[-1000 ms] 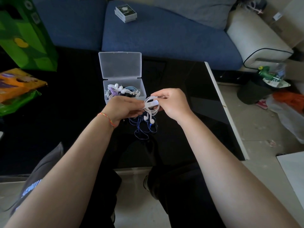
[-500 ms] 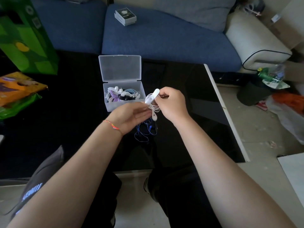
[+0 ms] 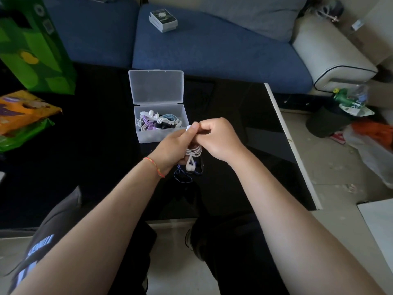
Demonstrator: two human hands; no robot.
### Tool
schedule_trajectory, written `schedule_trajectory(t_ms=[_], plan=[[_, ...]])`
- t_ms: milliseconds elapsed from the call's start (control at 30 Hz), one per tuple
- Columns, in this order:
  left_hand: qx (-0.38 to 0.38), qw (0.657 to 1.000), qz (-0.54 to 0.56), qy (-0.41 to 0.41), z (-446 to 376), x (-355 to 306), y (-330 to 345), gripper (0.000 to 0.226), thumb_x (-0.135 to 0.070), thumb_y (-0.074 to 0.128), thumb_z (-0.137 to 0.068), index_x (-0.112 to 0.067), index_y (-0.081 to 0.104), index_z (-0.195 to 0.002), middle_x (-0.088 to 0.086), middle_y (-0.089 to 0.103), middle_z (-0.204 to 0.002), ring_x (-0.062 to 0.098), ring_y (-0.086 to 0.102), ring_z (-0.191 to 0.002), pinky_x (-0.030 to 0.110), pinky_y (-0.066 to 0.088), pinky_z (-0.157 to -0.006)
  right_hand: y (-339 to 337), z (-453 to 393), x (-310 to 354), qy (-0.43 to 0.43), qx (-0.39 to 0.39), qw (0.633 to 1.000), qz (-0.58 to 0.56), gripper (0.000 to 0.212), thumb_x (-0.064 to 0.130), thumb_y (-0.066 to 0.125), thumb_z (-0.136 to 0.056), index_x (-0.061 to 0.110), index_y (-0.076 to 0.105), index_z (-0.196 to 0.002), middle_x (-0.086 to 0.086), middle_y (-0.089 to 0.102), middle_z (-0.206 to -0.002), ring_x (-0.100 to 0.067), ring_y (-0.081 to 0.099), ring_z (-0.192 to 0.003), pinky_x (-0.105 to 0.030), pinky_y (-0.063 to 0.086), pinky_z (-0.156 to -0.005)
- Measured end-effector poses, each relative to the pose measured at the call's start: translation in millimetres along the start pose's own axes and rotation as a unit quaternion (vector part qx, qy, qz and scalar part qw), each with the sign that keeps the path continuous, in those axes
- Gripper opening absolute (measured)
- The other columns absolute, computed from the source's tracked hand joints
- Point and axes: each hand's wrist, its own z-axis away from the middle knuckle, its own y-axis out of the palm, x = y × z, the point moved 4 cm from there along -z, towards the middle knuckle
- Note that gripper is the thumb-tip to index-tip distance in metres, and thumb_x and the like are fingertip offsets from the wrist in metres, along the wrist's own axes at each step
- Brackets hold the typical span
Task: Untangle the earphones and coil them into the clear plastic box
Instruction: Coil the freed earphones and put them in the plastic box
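Both forearms come in from the bottom corners of the frame and meet at the centre, just in front of the clear plastic box [image 3: 161, 122]. The left hand [image 3: 174, 147] has its fingers curled around a bundle of white earphones [image 3: 192, 155], with the thumb and forefinger pinching a white bit at the top; a thin bracelet [image 3: 154, 167] sits on that wrist. The right hand [image 3: 217, 139] is curled too, fingertips pressed against the left hand's and pinching the same white cord. The two earbuds hang below the hands. Under them, a blue cable [image 3: 185, 174] lies loose on the black table [image 3: 85, 156]. The box sits above the hands with its lid flipped open, already holding white, purple, blue and black coils. A blue sofa [image 3: 212, 50] runs along the top of the frame.
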Motion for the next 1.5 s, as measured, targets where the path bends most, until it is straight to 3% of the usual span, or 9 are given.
schedule_trajectory(t_ms=[167,333,433,633,900,1133,1233,1367,1500], plan=[[-0.120,0.993,0.010,-0.004,-5,8,-4,0.051,-0.055,0.043,-0.099,-0.011,0.067,-0.102,0.006,0.067,-0.071,0.023,0.063,-0.063,0.030,0.045,-0.056,14,1,-2,0.036,-0.050,0.996,-0.071,0.010,0.016,0.070,-0.092,0.016,0.080,-0.091,0.007,0.073,-0.076,-0.001,0.067,-0.067,-0.017,0.048,-0.060],[-0.182,0.974,0.127,-0.037,-4,12,-5,0.043,-0.041,0.044,-0.103,-0.005,0.065,-0.094,0.007,0.062,-0.059,0.016,0.058,-0.044,0.021,0.040,-0.040,26,2,2,0.036,-0.078,0.994,-0.072,0.009,0.014,0.071,-0.090,0.015,0.080,-0.090,0.006,0.074,-0.080,-0.006,0.070,-0.075,-0.024,0.058,-0.069],[-0.211,0.964,0.145,-0.077,0,14,-6,0.038,-0.036,0.043,-0.103,-0.007,0.061,-0.086,0.005,0.056,-0.050,0.016,0.052,-0.033,0.015,0.032,-0.031,32,3,3,0.044,-0.074,0.995,-0.045,0.011,0.007,0.068,-0.089,0.008,0.079,-0.084,-0.004,0.074,-0.081,-0.014,0.069,-0.072,-0.022,0.057,-0.060],[-0.073,0.995,0.066,-0.030,-3,3,-3,0.047,-0.047,0.042,-0.103,-0.007,0.066,-0.095,0.006,0.060,-0.053,0.021,0.047,-0.039,0.021,0.033,-0.033,19,1,0,0.056,-0.087,0.994,-0.044,0.013,0.010,0.067,-0.089,0.008,0.078,-0.083,-0.002,0.072,-0.072,-0.012,0.066,-0.062,-0.030,0.056,-0.063],[-0.116,0.965,0.231,-0.042,-4,11,10,0.049,-0.039,0.042,-0.105,0.000,0.050,-0.134,0.010,0.061,-0.078,0.011,0.062,-0.048,0.020,0.045,-0.042,18,4,1,0.044,-0.124,0.989,-0.065,0.009,0.014,0.070,-0.092,0.011,0.078,-0.089,0.000,0.073,-0.080,-0.004,0.068,-0.071,-0.011,0.052,-0.056],[-0.173,0.971,0.164,-0.016,-7,11,-11,0.028,-0.027,0.057,-0.096,-0.001,0.053,-0.104,0.012,0.055,-0.070,0.022,0.054,-0.050,0.028,0.041,-0.049,25,2,-1,0.102,-0.021,0.991,-0.082,0.004,0.008,0.073,-0.087,0.006,0.074,-0.091,-0.007,0.073,-0.079,-0.014,0.069,-0.064,-0.026,0.057,-0.058],[-0.149,0.983,0.110,-0.011,-7,7,-19,0.014,-0.016,0.060,-0.097,-0.006,0.054,-0.088,0.013,0.056,-0.072,0.021,0.054,-0.060,0.029,0.047,-0.058,17,2,-9,0.143,0.050,0.985,-0.079,0.013,0.013,0.075,-0.086,0.005,0.072,-0.095,-0.013,0.074,-0.091,-0.024,0.072,-0.080,-0.039,0.063,-0.072],[-0.050,0.998,0.028,-0.004,-6,-3,-18,0.018,-0.011,0.057,-0.097,-0.012,0.055,-0.079,0.002,0.054,-0.067,0.010,0.050,-0.058,0.022,0.041,-0.057,-3,0,-13,0.106,0.049,0.988,-0.103,0.015,0.018,0.073,-0.090,0.017,0.068,-0.104,-0.005,0.072,-0.096,-0.019,0.072,-0.091,-0.030,0.061,-0.079],[-0.042,0.998,-0.037,-0.026,-7,-1,-12,0.022,-0.009,0.051,-0.097,-0.019,0.057,-0.079,-0.003,0.057,-0.079,0.010,0.053,-0.071,0.028,0.046,-0.070,1,-3,-13,0.081,0.068,0.991,-0.086,0.017,0.004,0.072,-0.089,0.006,0.073,-0.105,-0.009,0.075,-0.090,-0.015,0.072,-0.076,-0.022,0.059,-0.070]])
